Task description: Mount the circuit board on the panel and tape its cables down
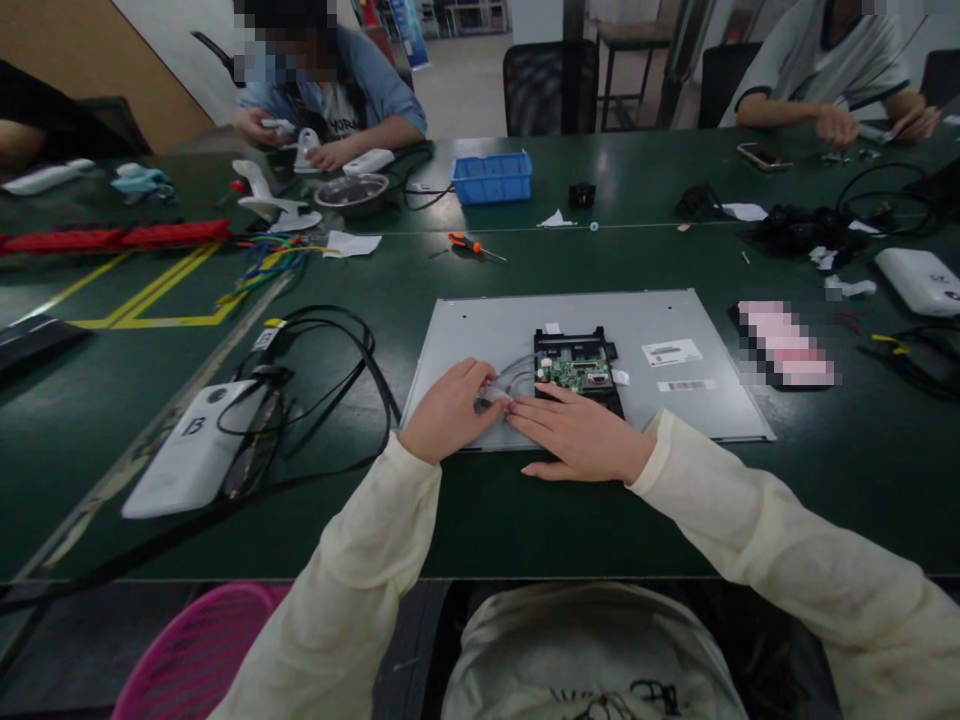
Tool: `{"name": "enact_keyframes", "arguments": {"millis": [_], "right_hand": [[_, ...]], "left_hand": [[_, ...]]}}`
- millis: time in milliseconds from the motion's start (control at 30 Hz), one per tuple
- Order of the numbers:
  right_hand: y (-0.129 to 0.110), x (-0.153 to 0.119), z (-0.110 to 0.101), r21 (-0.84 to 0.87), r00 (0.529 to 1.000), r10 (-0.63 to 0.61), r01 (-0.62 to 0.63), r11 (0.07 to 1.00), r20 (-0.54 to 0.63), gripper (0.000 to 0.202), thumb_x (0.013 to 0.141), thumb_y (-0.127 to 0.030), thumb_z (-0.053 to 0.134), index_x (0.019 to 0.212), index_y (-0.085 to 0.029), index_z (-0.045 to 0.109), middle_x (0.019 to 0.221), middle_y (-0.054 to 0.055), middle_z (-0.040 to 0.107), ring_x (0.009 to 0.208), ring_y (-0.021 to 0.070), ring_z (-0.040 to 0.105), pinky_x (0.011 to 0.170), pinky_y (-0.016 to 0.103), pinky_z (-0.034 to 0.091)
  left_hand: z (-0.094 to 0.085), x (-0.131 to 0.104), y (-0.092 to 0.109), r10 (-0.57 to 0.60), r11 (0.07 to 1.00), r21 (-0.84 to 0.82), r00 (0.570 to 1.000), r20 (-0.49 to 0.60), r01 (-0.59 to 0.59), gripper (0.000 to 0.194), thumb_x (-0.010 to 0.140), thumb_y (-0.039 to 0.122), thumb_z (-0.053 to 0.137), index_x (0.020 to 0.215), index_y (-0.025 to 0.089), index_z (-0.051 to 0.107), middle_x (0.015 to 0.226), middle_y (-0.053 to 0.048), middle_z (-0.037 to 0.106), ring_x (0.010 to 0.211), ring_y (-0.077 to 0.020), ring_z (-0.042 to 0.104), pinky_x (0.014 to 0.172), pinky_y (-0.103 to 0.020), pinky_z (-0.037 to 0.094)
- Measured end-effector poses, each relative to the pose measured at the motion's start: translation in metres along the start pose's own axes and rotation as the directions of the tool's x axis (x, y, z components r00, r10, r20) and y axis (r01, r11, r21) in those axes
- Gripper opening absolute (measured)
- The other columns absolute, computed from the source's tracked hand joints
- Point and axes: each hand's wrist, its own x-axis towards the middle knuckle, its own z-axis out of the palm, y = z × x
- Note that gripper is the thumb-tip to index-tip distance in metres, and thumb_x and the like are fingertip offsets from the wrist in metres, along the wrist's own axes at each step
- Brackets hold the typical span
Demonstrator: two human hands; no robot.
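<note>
A flat grey metal panel point(480, 330) lies on the green table in front of me. Near its middle sits a green circuit board point(574, 374) in a black bracket point(574, 343), with thin grey cables point(517, 366) running left from it. My left hand point(454, 408) is closed at the cable ends, its thumb and fingers round a small whitish, translucent piece point(491, 394) whose kind I cannot make out. My right hand point(574, 432) lies flat over the panel's near edge, fingers stretched, fingertips touching beside that piece. Its palm covers part of the bracket.
Left of the panel are a white power bank point(195, 445) and looped black cables point(360, 340). A screwdriver point(466, 243), a blue basket point(491, 180) and a metal bowl point(352, 192) stand farther back. At right lies a pink phone point(787, 343). Co-workers sit opposite.
</note>
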Motion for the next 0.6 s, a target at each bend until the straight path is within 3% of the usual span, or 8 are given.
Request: {"name": "enact_keyframes", "arguments": {"millis": [600], "right_hand": [[-0.009,-0.002,0.0,0.052,0.993,0.062,-0.056,0.997,-0.103,0.036,0.097,-0.033,0.042,0.109,-0.008,0.064,0.118,0.016,0.066,0.11,0.0234,0.062,0.103,0.04,0.044]], "left_hand": [[0.002,0.003,-0.013,-0.102,0.974,-0.2,0.994,0.031,0.106,0.008,0.084,0.021,0.047,0.09,0.02,0.053,0.088,-0.004,0.056,0.081,-0.0179,0.057,0.074,-0.032,0.047]]}}
